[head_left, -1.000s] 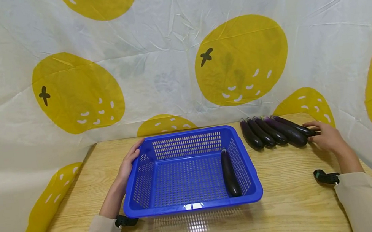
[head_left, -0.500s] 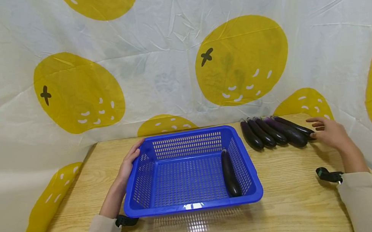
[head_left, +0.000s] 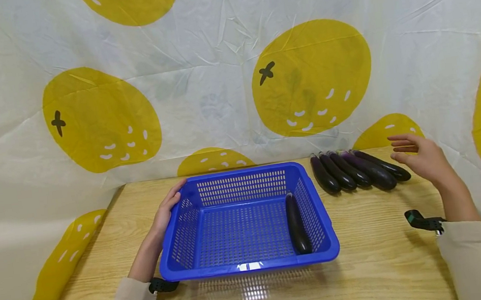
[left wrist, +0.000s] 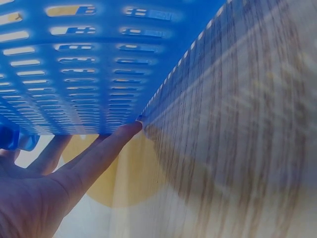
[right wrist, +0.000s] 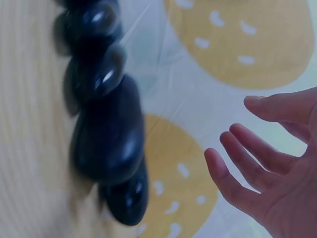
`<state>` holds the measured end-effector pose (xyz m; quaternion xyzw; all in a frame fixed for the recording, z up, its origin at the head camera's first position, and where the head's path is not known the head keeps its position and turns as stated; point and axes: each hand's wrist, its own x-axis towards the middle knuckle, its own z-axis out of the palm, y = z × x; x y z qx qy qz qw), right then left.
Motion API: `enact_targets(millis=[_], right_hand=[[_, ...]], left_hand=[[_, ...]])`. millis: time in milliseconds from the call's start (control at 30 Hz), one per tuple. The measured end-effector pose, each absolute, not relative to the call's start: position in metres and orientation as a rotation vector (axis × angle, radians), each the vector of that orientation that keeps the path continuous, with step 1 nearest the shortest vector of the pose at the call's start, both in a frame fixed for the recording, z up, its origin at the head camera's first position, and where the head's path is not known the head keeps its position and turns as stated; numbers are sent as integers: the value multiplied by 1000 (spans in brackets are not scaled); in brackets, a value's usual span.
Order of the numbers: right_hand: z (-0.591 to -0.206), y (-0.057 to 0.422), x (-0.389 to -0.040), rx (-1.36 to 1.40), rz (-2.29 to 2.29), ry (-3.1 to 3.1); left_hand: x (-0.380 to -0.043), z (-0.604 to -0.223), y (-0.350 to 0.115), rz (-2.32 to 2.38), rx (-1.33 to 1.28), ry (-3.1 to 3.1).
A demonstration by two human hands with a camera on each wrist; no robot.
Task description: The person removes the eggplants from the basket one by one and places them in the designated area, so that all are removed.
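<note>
A blue plastic basket (head_left: 249, 267) with slotted walls stands on the table. Inside it, one dark eggplant (head_left: 298, 225) lies along the right wall. My left hand (head_left: 166, 213) rests at the basket's left side; in the left wrist view its fingers (left wrist: 106, 153) stretch straight against the slotted wall. To the basket's right, several dark purple eggplants (head_left: 372, 169) lie side by side in a row, stems toward the back. Raised just right of that row is my right hand (head_left: 426, 156), fingers spread and loosely bent, holding nothing. The right wrist view shows a gap between that hand and the eggplants (right wrist: 109, 134).
A white cloth (head_left: 218, 108) printed with large yellow fruits hangs behind and at both sides of the wooden table (head_left: 377, 253). Black wrist cameras, such as the right one (head_left: 424, 222), sit on both forearms.
My right hand has come off the end of the rightmost eggplant and risen above the table. The left hand and basket have stayed put.
</note>
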<state>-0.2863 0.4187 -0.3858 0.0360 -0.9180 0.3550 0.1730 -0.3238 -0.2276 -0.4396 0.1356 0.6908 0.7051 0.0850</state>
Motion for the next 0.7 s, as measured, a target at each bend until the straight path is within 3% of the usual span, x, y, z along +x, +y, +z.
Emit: enact_targets(millis=[700], right_hand=[[-341, 320, -273, 607, 1390, -2426]], left_hand=[[-321, -437, -225, 2115, 405, 2070]])
